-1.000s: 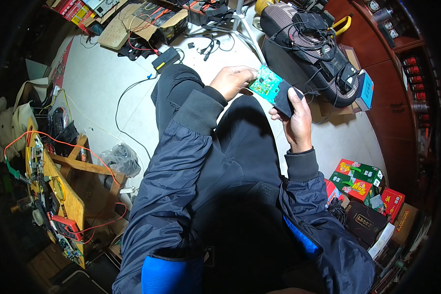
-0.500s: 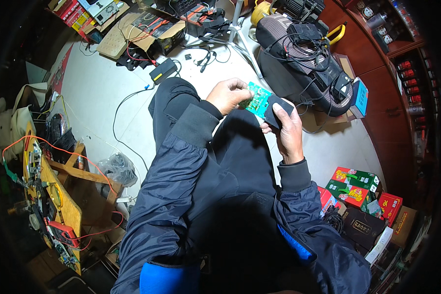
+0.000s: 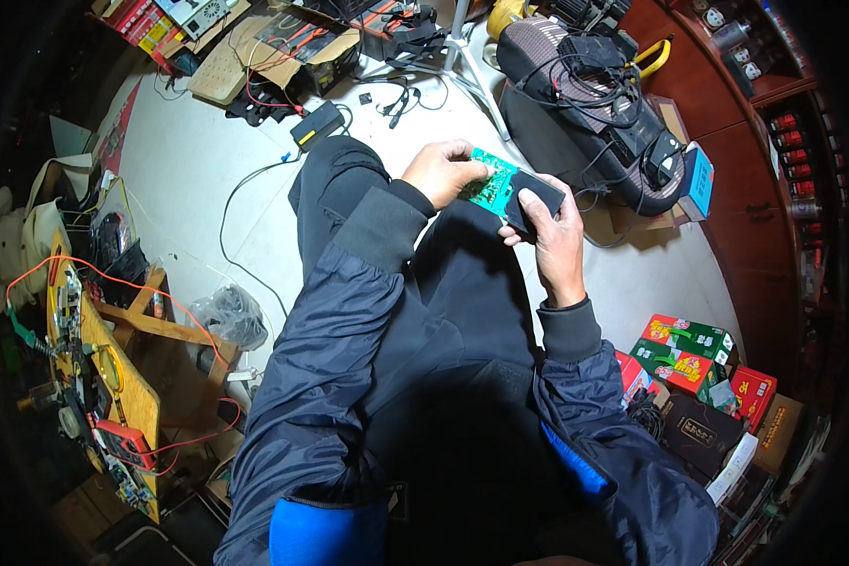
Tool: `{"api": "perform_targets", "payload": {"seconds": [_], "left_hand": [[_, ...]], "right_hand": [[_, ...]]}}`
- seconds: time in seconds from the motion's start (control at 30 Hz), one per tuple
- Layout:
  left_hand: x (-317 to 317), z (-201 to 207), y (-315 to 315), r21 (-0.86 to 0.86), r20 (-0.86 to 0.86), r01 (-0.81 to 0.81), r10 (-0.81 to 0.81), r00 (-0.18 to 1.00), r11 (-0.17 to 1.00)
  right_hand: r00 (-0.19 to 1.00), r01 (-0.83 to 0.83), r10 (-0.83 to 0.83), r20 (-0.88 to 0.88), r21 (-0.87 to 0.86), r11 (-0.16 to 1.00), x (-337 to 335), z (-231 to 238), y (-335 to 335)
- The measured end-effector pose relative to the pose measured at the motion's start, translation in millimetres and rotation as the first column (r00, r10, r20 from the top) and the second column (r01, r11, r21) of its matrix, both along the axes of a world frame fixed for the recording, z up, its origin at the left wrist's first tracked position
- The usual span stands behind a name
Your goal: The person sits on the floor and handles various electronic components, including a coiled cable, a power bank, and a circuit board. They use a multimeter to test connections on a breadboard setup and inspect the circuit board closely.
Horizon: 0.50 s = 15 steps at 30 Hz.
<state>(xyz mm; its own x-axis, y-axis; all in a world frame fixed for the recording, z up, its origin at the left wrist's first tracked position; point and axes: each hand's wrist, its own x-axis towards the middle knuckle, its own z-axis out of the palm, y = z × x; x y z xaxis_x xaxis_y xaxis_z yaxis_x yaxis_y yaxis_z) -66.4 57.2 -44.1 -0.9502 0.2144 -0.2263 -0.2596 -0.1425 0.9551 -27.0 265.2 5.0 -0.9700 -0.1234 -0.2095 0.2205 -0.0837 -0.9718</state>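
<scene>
A green circuit board [image 3: 493, 190] is held out in front of my knees, its right part meeting a flat black piece [image 3: 530, 200]. Whether the two are joined, I cannot tell. My right hand [image 3: 555, 229] is closed on the black piece, thumb on its upper face and fingers beneath. My left hand [image 3: 442, 174] pinches the board at its left side, with the thumb resting over the components. Small parts and solder points cover the board's visible face.
A cushioned seat [image 3: 575, 123] piled with cables and adapters stands at the far right. A black power adapter [image 3: 317, 126] lies on the white floor beyond my left knee. To my left is a wooden bench [image 3: 132, 396] with a red meter [image 3: 125, 445]. Colourful boxes [image 3: 686, 354] sit at right.
My left thumb has moved further over the board. The board and black piece have tilted and shifted slightly left, still between both hands.
</scene>
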Motion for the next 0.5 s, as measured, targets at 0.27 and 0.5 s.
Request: {"api": "perform_targets", "payload": {"seconds": [0.27,0.5], "left_hand": [[0.7,2.1,-0.1,0.002,-0.011,-0.002,0.002,1.000,1.000],[1.2,3.3,0.5,0.011,-0.013,0.001,-0.001,1.000,1.000]], "right_hand": [[1.000,-0.004,0.004,-0.005,-0.012,1.000,-1.6,-2.7,0.7],[1.000,-0.006,0.006,-0.004,-0.021,1.000,-2.0,-0.8,2.9]]}}
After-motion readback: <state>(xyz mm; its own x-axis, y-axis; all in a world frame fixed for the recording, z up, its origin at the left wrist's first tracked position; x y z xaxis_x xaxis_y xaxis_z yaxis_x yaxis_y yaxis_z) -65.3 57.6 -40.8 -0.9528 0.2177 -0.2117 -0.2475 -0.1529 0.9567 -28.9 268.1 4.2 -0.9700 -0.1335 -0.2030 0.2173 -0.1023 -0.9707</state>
